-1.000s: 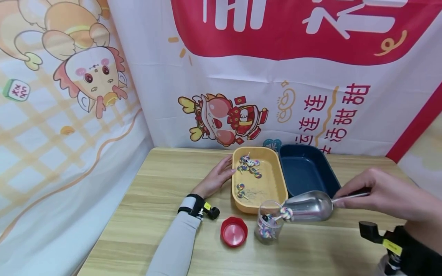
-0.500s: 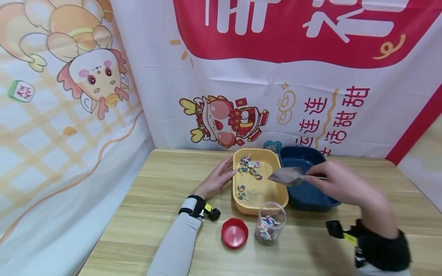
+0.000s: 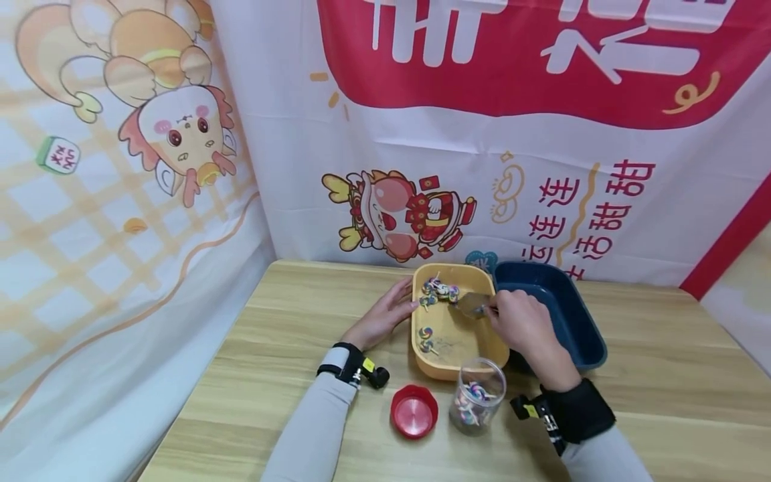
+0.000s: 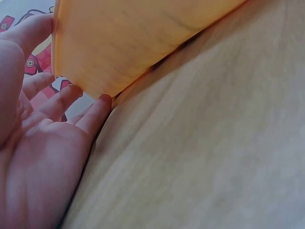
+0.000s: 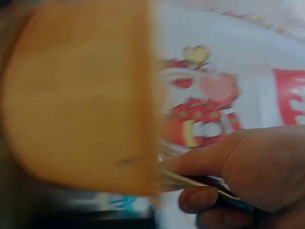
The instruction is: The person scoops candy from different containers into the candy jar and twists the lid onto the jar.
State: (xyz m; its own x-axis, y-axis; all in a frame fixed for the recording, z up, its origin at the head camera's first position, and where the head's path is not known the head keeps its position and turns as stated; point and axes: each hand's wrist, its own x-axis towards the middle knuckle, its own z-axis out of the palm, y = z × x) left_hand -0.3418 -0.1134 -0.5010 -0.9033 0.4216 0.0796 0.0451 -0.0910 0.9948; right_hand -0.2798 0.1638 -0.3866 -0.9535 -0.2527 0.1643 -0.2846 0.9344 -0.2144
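My right hand (image 3: 525, 323) grips the handle of a metal scoop (image 3: 472, 304), whose bowl is down inside the yellow tray (image 3: 458, 370). Several swirl lollipops (image 3: 442, 291) lie just left of the scoop, with a couple more (image 3: 425, 339) nearer the tray's front. In the right wrist view the fingers curl round the scoop handle (image 5: 181, 179); the tray's wall hides the bowl. My left hand (image 3: 382, 316) rests against the tray's left side, fingers fairly straight, touching its outer wall (image 4: 109, 52) in the left wrist view. A clear jar (image 3: 478, 402) partly filled with lollipops stands before the tray.
A red lid (image 3: 414, 412) lies left of the jar. Right of the yellow tray stands a dark blue tray (image 3: 569, 301), partly behind my right forearm. A printed cloth (image 3: 301, 201) hangs behind the wooden table (image 3: 253, 375).
From the jar's mouth, where lollipops were at the scoop's lip, my right hand has carried the scoop back and left into the yellow tray. The left hand stays on the tray.
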